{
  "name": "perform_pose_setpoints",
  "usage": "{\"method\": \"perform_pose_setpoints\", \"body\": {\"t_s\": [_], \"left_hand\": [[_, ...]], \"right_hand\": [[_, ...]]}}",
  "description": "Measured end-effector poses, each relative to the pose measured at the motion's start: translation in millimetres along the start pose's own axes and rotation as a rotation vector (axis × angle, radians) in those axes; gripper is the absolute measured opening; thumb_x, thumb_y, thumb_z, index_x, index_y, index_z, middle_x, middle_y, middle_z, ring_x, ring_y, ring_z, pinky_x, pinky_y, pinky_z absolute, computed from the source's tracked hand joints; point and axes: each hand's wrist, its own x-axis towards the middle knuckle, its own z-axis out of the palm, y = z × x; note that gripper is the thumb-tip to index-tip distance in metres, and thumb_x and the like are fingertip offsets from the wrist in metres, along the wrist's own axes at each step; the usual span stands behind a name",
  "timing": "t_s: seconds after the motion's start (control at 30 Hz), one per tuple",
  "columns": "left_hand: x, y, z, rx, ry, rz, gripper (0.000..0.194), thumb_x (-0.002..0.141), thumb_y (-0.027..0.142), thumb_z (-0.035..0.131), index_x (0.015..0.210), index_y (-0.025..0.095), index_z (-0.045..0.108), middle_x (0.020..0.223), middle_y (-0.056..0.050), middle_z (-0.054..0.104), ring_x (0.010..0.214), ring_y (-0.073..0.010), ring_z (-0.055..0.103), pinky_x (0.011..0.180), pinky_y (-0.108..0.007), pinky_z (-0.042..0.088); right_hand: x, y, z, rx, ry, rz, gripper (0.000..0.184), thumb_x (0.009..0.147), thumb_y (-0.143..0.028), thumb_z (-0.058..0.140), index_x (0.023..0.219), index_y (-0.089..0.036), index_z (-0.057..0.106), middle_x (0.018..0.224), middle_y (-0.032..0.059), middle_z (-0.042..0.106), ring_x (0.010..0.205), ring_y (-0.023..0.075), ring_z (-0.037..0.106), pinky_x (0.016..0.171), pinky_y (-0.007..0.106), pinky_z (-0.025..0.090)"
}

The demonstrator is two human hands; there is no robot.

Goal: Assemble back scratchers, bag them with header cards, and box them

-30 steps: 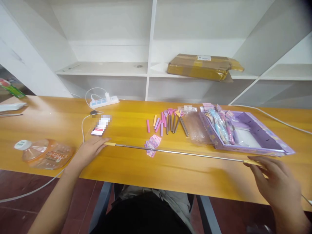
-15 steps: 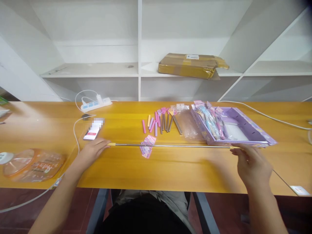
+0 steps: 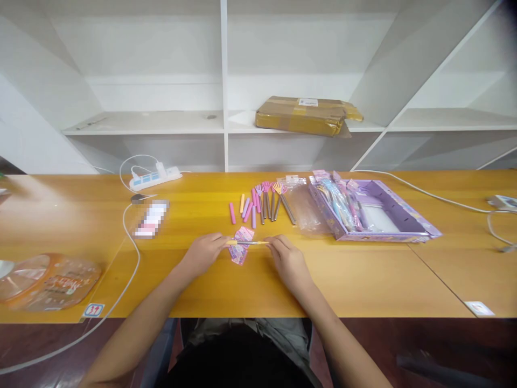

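Note:
Between my hands is a telescopic back scratcher (image 3: 247, 242) with a metal shaft and yellow ends, now short and level above the table. My left hand (image 3: 205, 253) pinches its yellow handle end. The other yellow end is gripped by my right hand (image 3: 290, 264), whose fingers partly hide it. Just beneath the shaft lie several pink and purple printed cards (image 3: 239, 256). Farther back are loose coloured handle sleeves (image 3: 247, 207), and beside them several scratchers (image 3: 275, 202) with claw-shaped heads and metal shafts.
Clear plastic bags (image 3: 305, 207) lie by a purple display box (image 3: 424, 233) holding bagged scratchers. To the left are a phone (image 3: 151, 220), a power strip (image 3: 155, 178), a white cable (image 3: 131, 231) and an orange-tinted jug (image 3: 60, 283). A taped carton (image 3: 301, 116) rests on the shelf.
My hands have come together, right hand moving left and left hand moving right. The back scratcher's long extended shaft has slid down to a short length.

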Motion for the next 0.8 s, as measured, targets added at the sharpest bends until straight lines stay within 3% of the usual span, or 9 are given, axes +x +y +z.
{"method": "perform_pose_setpoints", "body": {"t_s": [0.3,0.47,0.67,0.8], "left_hand": [[-4.8,-5.3,10.4,-0.281,-0.087,-0.110,0.040,0.113,0.045,0.038,0.126,0.028,0.072,0.113,-0.005,0.074,0.102,-0.0205,0.069,0.090,-0.032,0.052],[-2.4,-7.8,8.3,-0.198,-0.122,-0.139,0.040,0.113,0.045,0.039,0.114,0.023,0.072,0.106,-0.006,0.072,0.099,-0.0222,0.068,0.089,-0.033,0.050],[-2.8,-9.1,5.3,-0.022,-0.213,-0.178,0.036,0.112,0.041,0.039,0.098,0.020,0.065,0.097,-0.007,0.071,0.089,-0.0241,0.067,0.079,-0.034,0.049],[-3.2,-8.0,-3.7,-0.002,-0.160,-0.122,0.036,0.112,0.039,0.038,0.096,0.020,0.064,0.094,-0.008,0.071,0.091,-0.0248,0.067,0.080,-0.035,0.049]], "right_hand": [[-3.5,11.6,7.4,-0.043,-0.104,0.057,0.021,0.110,-0.027,0.045,0.121,-0.023,0.063,0.114,0.0100,0.072,0.097,0.0238,0.073,0.085,0.037,0.060],[-4.6,4.4,6.6,-0.082,-0.183,0.078,0.022,0.112,-0.028,0.042,0.116,-0.022,0.063,0.115,0.0091,0.072,0.095,0.0218,0.074,0.081,0.033,0.058],[4.6,-11.7,-1.4,-0.341,-0.390,0.065,0.024,0.111,-0.027,0.045,0.108,-0.020,0.068,0.100,0.0080,0.074,0.078,0.0205,0.073,0.066,0.029,0.050],[8.7,-6.9,-7.8,-0.270,-0.331,-0.012,0.021,0.110,-0.024,0.050,0.114,-0.022,0.070,0.100,0.0064,0.078,0.082,0.0206,0.076,0.067,0.028,0.052]]}}
